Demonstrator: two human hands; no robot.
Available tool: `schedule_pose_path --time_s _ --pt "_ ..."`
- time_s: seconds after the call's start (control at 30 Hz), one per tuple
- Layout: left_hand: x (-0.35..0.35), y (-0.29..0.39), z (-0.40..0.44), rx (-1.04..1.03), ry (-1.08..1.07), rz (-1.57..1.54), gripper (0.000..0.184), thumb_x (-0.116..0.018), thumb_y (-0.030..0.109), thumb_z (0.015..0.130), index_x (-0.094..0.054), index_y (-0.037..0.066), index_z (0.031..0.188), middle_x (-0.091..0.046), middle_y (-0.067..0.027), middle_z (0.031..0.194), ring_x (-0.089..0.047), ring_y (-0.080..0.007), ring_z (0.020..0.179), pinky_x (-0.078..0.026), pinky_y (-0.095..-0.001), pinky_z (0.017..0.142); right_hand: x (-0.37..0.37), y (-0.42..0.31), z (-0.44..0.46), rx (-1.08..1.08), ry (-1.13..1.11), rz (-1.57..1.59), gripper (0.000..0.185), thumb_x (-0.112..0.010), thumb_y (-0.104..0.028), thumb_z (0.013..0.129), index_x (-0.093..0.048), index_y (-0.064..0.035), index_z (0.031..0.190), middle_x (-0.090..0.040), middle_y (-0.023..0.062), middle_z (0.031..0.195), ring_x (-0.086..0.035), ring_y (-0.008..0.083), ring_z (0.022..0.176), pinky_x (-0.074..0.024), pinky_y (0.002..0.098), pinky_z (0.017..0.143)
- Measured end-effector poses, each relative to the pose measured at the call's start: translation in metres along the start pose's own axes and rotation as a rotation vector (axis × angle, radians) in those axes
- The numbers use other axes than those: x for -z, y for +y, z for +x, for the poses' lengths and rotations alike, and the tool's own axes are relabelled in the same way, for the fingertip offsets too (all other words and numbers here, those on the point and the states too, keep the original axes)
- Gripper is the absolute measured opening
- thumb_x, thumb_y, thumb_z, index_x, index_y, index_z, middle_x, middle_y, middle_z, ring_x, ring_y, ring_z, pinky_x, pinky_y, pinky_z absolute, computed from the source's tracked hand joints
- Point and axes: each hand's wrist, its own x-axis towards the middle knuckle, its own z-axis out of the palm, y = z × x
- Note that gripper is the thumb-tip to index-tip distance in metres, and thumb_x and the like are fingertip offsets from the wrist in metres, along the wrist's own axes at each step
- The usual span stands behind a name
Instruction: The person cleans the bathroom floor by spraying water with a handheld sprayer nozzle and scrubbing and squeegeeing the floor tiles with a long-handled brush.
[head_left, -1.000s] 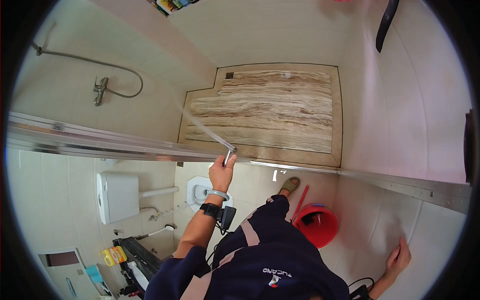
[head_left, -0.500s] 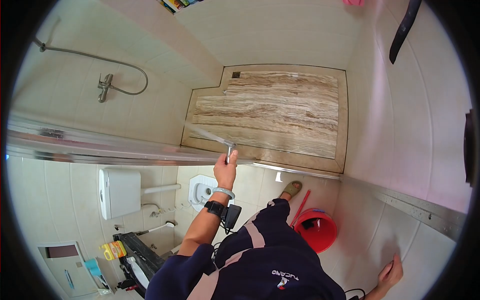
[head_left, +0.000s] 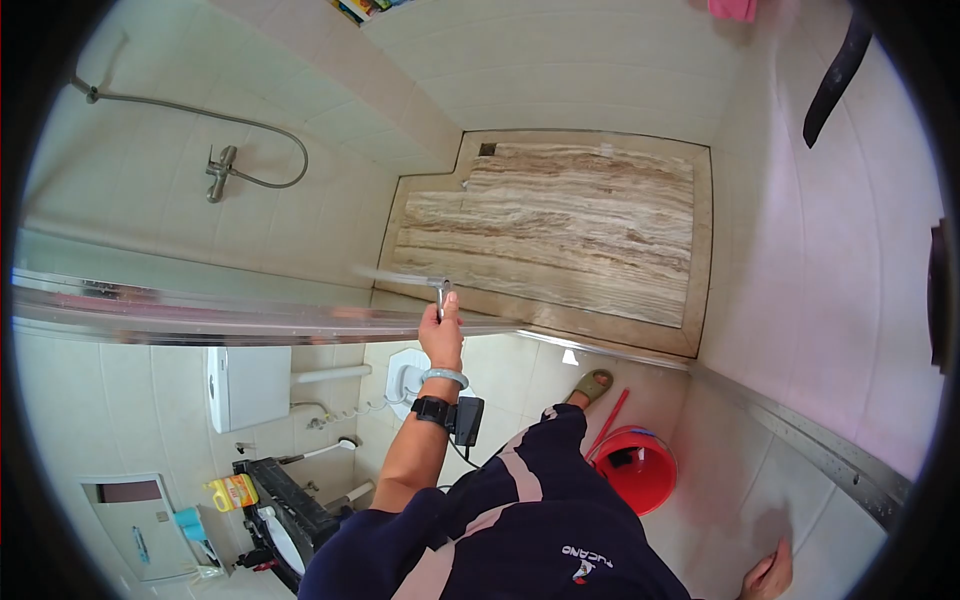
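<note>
My left hand (head_left: 441,343) is closed around a chrome hand sprayer (head_left: 440,298) beside the end of the sliding glass door (head_left: 250,312). A pale streak, apparently a water jet (head_left: 400,277), runs leftward from its head. A coiled hose (head_left: 350,411) stretches from the wall valve toward the squat toilet; its far end is hidden. My right hand (head_left: 768,577) hangs low by the right wall, partly cut off at the frame's bottom, with fingers extended and nothing seen in them.
A shower floor of streaked stone (head_left: 560,235) lies beyond a metal track. Near my slippered foot (head_left: 594,384) stands a red bucket (head_left: 640,485) with a red stick beside it. A cistern (head_left: 250,388), squat toilet (head_left: 402,380) and yellow bottle (head_left: 232,492) are at left.
My left hand and the sprayer have shifted a little left, and the jet now points more level across the view. My right hand has dropped lower. The whole view has shifted slightly.
</note>
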Motion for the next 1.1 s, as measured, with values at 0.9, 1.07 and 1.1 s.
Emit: schedule_pose_path --time_s 0.9,1.07,1.1 --pt "0.009 -0.014 0.001 0.017 -0.254 -0.072 0.030 -0.066 0.036 0.086 -0.058 0.009 0.076 -0.054 -0.0008 0.061 -0.037 -0.0046 0.039 -0.026 -0.0218 0.035 0.007 -0.013 0.019 0.093 0.114 -0.047 0.015 -0.057 -0.011 0.085 -0.072 -0.0064 0.088 -0.066 0.0102 0.073 -0.061 0.0263 0.057 -0.0503 0.0353 0.052" --pt "0.012 -0.012 -0.001 0.019 -0.306 -0.086 0.029 -0.066 0.034 0.086 -0.060 0.008 0.074 -0.055 0.0004 0.059 -0.039 -0.0034 0.041 -0.029 -0.0215 0.038 0.008 -0.012 0.017 0.087 0.089 -0.076 0.015 -0.058 -0.011 0.085 -0.072 -0.0071 0.089 -0.067 0.0100 0.074 -0.062 0.0269 0.058 -0.0506 0.0352 0.053" --pt "0.012 -0.011 -0.001 0.018 -0.307 -0.088 0.029 -0.066 0.034 0.086 -0.060 0.008 0.074 -0.055 0.0004 0.059 -0.039 -0.0034 0.041 -0.029 -0.0215 0.038 0.007 -0.012 0.017 0.087 0.091 -0.078 0.015 -0.058 -0.011 0.085 -0.072 -0.0071 0.089 -0.067 0.0100 0.074 -0.062 0.0269 0.058 -0.0506 0.0352 0.053"
